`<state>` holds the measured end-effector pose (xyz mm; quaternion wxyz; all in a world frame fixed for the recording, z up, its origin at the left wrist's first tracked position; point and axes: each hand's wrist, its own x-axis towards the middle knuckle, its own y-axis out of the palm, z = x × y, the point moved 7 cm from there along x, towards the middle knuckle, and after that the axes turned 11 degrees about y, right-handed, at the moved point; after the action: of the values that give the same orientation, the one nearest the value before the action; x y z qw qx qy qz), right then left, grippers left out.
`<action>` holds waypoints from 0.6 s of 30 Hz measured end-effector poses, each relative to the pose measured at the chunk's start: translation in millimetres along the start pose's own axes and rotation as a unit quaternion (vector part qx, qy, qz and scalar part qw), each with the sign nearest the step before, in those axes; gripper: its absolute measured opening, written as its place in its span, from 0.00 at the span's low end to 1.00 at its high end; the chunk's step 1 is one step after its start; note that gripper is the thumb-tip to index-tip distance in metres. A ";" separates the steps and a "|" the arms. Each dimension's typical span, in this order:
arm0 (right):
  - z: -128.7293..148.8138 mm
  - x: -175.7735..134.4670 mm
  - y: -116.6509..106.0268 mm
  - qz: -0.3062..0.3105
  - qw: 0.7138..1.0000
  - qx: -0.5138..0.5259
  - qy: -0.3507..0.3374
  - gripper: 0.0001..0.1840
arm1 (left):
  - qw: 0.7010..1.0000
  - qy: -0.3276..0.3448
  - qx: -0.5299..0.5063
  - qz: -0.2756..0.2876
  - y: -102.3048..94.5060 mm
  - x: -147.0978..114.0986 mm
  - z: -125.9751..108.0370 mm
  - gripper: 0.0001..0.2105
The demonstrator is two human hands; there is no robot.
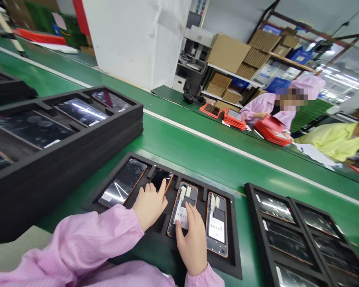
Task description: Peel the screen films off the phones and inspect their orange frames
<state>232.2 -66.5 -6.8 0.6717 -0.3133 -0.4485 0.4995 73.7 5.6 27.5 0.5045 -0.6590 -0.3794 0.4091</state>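
Note:
A black foam tray (pixel 233 239) in front of me holds several smartphones in separate slots. My left hand (pixel 149 205) lies over the second slot, its fingers around a dark-screened smartphone (pixel 161 178), whose lower part is hidden. My right hand (pixel 194 237) rests on a smartphone with its inside exposed (pixel 183 211), thumb and fingers apart over its white battery label. Right of that hand is another opened phone (pixel 217 223) with two pale tabs near its top. In the leftmost slot, a screen-up phone (pixel 123 181) shows a small white label.
Stacked black foam trays (pixel 107 143) with phones stand on the left. Another phone-filled tray (pixel 290 239) lies on the right, on the green belt (pixel 182 147). Across it, a co-worker in pink (pixel 260 104) handles red-orange sleeves (pixel 271 131); beside them is a person in yellow-green (pixel 332 139).

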 end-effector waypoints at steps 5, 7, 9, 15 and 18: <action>0.3 0.1 -2.3 -0.004 1.000 0.004 -0.026 0.26 | 0.989 -0.047 -0.139 -0.002 -18.1 -13.2 54.8 0.25; 0.2 0.7 -1.3 0.000 1.000 0.005 -0.029 0.26 | 0.962 -0.053 -0.264 -0.037 -12.3 -13.0 67.1 0.23; -0.2 1.5 -0.8 0.000 1.000 0.009 -0.028 0.26 | 0.916 -0.031 -0.396 -0.058 0.7 -10.9 65.2 0.23; -1.4 1.9 -0.4 0.001 1.000 0.015 -0.022 0.27 | 0.941 0.027 -0.321 -0.103 15.8 -19.7 48.6 0.26; -1.4 1.6 -0.6 0.002 1.000 0.014 -0.022 0.26 | 0.983 -0.028 -0.117 -0.137 6.3 -24.1 68.3 0.25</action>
<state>233.8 -65.1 -6.4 0.6646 -0.2940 -0.4556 0.5141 2.2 6.6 14.4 0.4640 -0.6436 -0.5256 0.3071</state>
